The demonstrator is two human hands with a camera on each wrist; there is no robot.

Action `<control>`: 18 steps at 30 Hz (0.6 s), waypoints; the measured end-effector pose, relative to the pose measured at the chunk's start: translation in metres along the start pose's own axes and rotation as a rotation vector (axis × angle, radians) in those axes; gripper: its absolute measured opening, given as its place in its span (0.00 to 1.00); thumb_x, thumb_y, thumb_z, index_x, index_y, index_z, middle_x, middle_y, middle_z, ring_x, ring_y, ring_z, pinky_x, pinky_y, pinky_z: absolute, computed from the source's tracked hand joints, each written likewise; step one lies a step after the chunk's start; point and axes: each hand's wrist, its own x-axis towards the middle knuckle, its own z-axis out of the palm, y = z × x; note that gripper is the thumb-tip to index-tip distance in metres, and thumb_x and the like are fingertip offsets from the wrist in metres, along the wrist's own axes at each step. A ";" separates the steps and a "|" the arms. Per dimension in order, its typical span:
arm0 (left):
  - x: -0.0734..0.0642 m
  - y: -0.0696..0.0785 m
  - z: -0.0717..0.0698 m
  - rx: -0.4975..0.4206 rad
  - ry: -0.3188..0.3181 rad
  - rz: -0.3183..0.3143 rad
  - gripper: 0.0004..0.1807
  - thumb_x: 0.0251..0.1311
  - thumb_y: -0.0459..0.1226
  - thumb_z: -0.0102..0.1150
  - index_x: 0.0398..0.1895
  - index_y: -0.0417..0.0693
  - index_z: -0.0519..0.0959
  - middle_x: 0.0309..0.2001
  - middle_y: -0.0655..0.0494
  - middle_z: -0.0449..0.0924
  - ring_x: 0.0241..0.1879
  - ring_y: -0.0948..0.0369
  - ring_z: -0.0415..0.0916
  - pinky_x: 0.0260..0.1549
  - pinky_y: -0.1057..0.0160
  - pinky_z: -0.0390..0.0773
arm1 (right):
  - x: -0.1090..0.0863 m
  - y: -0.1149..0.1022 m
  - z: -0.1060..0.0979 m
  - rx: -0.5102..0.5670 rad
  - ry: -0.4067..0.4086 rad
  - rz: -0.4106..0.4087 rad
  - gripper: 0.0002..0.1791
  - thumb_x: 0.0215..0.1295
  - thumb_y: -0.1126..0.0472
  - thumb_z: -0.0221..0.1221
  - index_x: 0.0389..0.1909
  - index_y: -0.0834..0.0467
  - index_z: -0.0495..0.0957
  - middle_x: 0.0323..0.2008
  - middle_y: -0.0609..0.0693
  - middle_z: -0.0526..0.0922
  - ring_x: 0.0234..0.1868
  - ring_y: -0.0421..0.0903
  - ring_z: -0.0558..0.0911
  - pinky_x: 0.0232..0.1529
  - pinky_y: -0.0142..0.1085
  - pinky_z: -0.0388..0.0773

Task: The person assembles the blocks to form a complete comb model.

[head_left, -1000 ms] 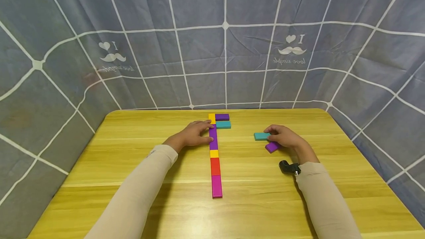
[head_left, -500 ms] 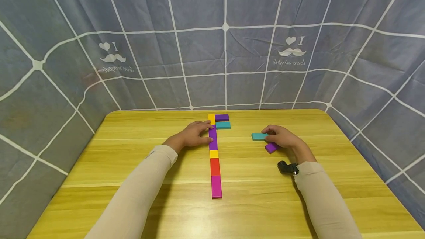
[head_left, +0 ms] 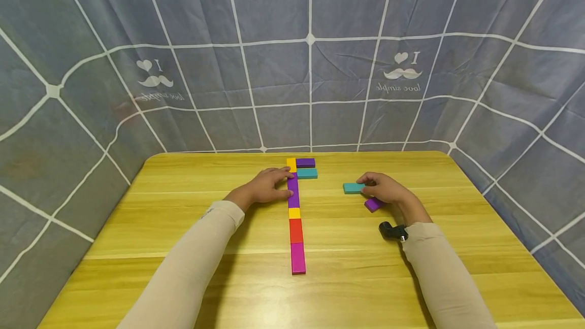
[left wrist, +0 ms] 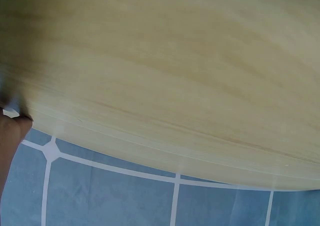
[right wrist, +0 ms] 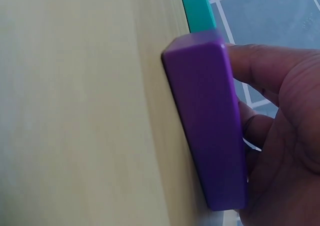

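In the head view, my left hand rests against a line of flat blocks. Its fingertips and thumb touch the long purple block, near the yellow block at the line's far end. On the right, my right hand pinches the right end of a teal block, its left part showing. A second purple block lies slanted just below that hand. Seen from the right wrist, this purple block looms large before the palm, with the teal block beyond it.
Nearer in the line come a small yellow block, a red block and a magenta block. Another purple block and a teal block lie right of its far end. A grey curtain hangs behind the wooden table.
My right hand has slid left along the table with the teal block, while the slanted purple block has hardly moved. The left hand has stayed in place on the line.
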 end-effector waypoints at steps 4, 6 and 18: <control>0.000 0.000 0.001 0.004 -0.001 0.001 0.36 0.65 0.56 0.57 0.73 0.54 0.66 0.77 0.52 0.54 0.75 0.47 0.48 0.73 0.47 0.44 | 0.001 -0.001 0.001 -0.002 -0.004 0.007 0.15 0.70 0.67 0.56 0.54 0.66 0.76 0.39 0.58 0.78 0.38 0.51 0.75 0.38 0.38 0.75; 0.000 -0.001 0.001 0.007 -0.002 0.000 0.36 0.65 0.56 0.57 0.73 0.54 0.66 0.77 0.52 0.54 0.75 0.47 0.48 0.73 0.47 0.44 | 0.001 -0.002 0.002 -0.003 -0.010 0.007 0.15 0.70 0.66 0.56 0.55 0.66 0.76 0.39 0.58 0.77 0.38 0.51 0.75 0.37 0.37 0.76; -0.001 0.001 0.001 0.007 0.001 0.003 0.35 0.65 0.55 0.56 0.73 0.54 0.67 0.77 0.52 0.54 0.75 0.47 0.48 0.73 0.47 0.44 | 0.007 -0.007 0.008 -0.044 -0.001 -0.013 0.14 0.70 0.66 0.57 0.54 0.64 0.77 0.44 0.59 0.78 0.40 0.51 0.73 0.38 0.38 0.73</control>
